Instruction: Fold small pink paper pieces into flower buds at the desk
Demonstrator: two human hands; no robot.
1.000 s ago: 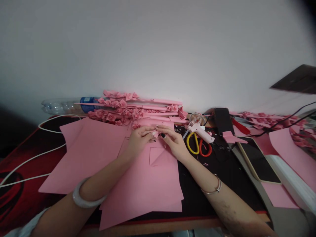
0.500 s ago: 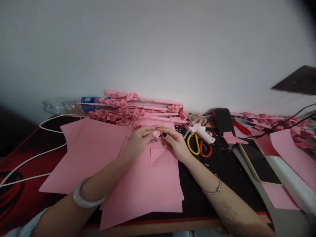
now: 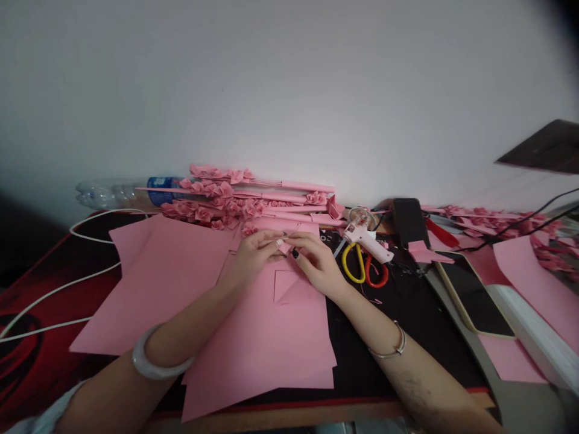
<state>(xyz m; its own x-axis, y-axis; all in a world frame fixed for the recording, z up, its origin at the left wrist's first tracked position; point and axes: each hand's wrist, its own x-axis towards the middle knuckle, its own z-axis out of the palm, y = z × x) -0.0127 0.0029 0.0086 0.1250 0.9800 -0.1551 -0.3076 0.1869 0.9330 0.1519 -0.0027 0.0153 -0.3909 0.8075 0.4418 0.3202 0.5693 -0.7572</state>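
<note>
A small folded piece of pink paper (image 3: 284,248) is pinched between the fingertips of both hands, its shape partly covered by them. My left hand (image 3: 257,253) grips it from the left, thumb against fingers. From the right, my right hand (image 3: 319,262) closes thumb and fingers on its other side. Both hands are above large pink paper sheets (image 3: 266,349). On the sheets, just below my right hand, lies a small pink paper square (image 3: 287,286) with a crease or turned corner.
Pink paper flowers on stems (image 3: 217,205) lie along the wall beside a plastic bottle (image 3: 160,190). To the right are a glue gun (image 3: 368,241), scissors (image 3: 355,265) with yellow and red handles, a phone (image 3: 474,295) and a black device (image 3: 409,220). A white cable (image 3: 58,277) loops at left.
The fingers have shifted slightly around the small pink paper, and it now shows at a different angle. Both hands stay in nearly the same place.
</note>
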